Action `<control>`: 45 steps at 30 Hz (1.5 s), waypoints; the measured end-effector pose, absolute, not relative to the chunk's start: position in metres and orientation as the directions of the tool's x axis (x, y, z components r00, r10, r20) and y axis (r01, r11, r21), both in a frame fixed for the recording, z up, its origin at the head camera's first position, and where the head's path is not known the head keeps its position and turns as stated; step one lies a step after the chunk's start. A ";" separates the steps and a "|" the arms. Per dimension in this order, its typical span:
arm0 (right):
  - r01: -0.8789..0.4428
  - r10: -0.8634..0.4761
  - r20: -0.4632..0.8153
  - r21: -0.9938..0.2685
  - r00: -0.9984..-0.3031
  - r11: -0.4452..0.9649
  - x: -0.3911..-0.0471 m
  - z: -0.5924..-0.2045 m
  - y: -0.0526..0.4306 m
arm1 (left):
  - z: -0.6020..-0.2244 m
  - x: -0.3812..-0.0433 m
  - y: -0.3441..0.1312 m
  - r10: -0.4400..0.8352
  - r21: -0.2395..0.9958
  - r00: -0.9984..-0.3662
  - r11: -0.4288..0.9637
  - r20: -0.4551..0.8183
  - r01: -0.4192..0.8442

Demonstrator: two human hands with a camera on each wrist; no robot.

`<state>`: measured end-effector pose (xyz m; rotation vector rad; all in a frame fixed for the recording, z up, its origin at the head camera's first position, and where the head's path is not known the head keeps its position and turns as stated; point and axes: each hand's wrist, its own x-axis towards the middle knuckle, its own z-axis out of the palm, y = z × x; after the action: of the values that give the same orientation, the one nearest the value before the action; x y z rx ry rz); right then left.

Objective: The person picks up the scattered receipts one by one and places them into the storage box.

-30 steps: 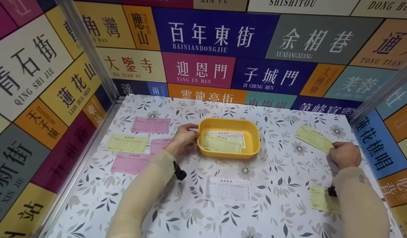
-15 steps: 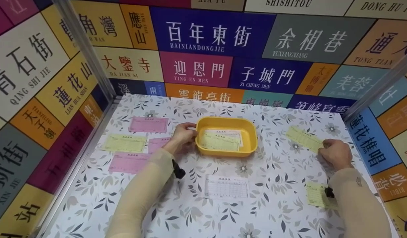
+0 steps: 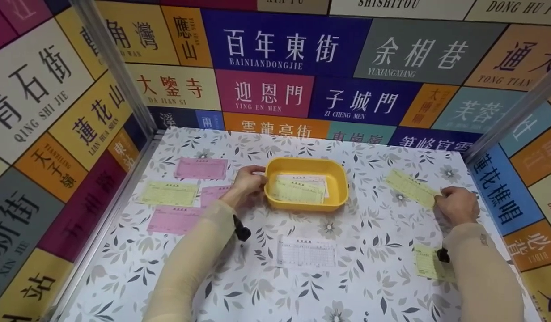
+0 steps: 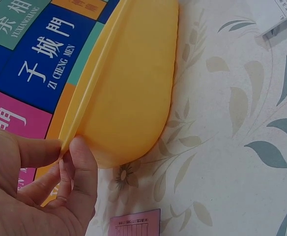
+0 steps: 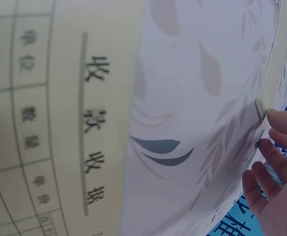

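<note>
My left hand pinches the left rim of a yellow plastic basin; thumb and finger meet on that rim in the left wrist view. Inside the basin lie a yellow receipt and a white receipt partly under it. To the right, my right hand holds the near right end of another yellow receipt between thumb and fingertips. In the right wrist view the thumb meets this receipt's edge, while the other fingers spread loosely. Below the right wrist lies a further yellow receipt, large in the right wrist view.
Left of the basin, several receipts lie on the table, among them a pink receipt and a yellow receipt. A white receipt lies in front of the basin. Sign-covered walls enclose the flower-patterned table.
The right hand and its yellow receipt have shifted a little left; in the last half second they barely moved. The left hand stays on the basin's rim. The head view shifted slightly.
</note>
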<state>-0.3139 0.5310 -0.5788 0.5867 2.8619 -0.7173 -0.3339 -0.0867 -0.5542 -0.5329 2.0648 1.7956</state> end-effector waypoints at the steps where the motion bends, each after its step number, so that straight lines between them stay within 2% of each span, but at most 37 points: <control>1: 0.411 0.346 -0.226 -0.421 -0.911 0.809 -0.313 -0.578 0.531 | -0.554 -0.333 -0.087 -0.042 0.866 -0.874 0.120 -0.485 -0.486; 6: 0.432 0.367 -0.230 -0.425 -0.901 0.795 -0.315 -0.580 0.532 | -0.554 -0.332 -0.086 -0.034 0.886 -0.893 0.117 -0.449 -0.449; 15: 0.433 0.387 -0.197 -0.465 -0.901 0.772 -0.313 -0.588 0.530 | -0.554 -0.336 -0.083 -0.092 0.841 -0.853 0.145 -0.514 -0.522; 24: 0.469 0.460 -0.167 -0.555 -0.872 0.688 -0.311 -0.593 0.527 | -0.555 -0.336 -0.084 -0.066 0.834 -0.845 0.138 -0.530 -0.534; 29: 0.441 0.490 -0.102 -0.618 -0.866 0.651 -0.315 -0.594 0.524 | -0.554 -0.336 -0.085 -0.072 0.835 -0.844 0.129 -0.531 -0.536; 34: 0.422 0.522 -0.038 -0.639 -0.852 0.643 -0.316 -0.594 0.520 | -0.551 -0.333 -0.083 -0.058 0.861 -0.870 0.124 -0.490 -0.493; 45: 0.460 0.540 -0.150 -0.733 -0.828 0.501 -0.311 -0.579 0.518 | -0.550 -0.331 -0.085 -0.031 0.872 -0.882 0.139 -0.470 -0.469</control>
<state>-0.3106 0.5176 -0.5793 0.9372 2.8057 -1.3218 -0.3309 -0.0854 -0.5499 -0.4835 2.0842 1.7972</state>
